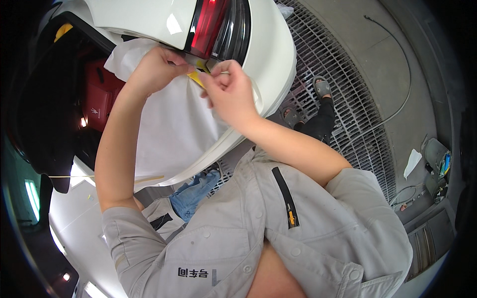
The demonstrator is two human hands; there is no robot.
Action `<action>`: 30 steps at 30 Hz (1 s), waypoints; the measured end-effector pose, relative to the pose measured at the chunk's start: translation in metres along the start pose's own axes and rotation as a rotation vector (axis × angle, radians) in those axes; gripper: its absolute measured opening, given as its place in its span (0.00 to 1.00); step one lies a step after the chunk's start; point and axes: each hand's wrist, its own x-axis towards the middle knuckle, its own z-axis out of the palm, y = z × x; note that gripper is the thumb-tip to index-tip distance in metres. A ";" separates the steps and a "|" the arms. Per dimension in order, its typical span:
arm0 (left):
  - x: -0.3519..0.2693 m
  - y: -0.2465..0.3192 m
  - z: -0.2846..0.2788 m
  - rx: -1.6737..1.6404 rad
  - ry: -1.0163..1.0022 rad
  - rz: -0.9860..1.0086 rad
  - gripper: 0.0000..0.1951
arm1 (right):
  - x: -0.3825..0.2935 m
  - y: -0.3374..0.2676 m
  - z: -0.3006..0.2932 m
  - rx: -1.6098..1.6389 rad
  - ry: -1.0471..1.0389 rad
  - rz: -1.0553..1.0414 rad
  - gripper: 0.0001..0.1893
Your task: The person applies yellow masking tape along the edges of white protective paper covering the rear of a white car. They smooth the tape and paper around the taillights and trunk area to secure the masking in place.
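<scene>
A strip of yellow masking tape (196, 79) stretches between my hands, just below the red and black tail light (220, 31) of a white car. My left hand (160, 69) pinches at the strip's upper left end with thumb and finger. On its right side, my right hand (233, 89) grips the tape between thumb and curled fingers; the exact contact is partly hidden. White masking sheet (175, 123) covers the bumper area beneath both hands, its upper corner sticking up behind my left wrist. A small yellow-green patch shows at the lower edge of the light.
On the left, the dark trunk opening holds a red case (100, 97). The white bumper (275, 63) curves around the right. A person's sandalled feet (322, 87) stand on the floor grating (346, 89). Another person's jeans (195, 193) show below. A hose (409, 74) crosses the floor.
</scene>
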 end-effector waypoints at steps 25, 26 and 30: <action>0.011 -0.024 0.013 0.080 0.191 0.120 0.16 | 0.010 0.027 -0.006 0.249 0.073 0.436 0.21; 0.010 -0.023 0.013 0.071 0.185 0.119 0.15 | 0.015 0.025 -0.001 0.245 0.041 0.417 0.22; 0.005 -0.017 0.016 0.184 0.249 0.109 0.15 | 0.026 0.029 0.005 0.274 0.002 0.376 0.23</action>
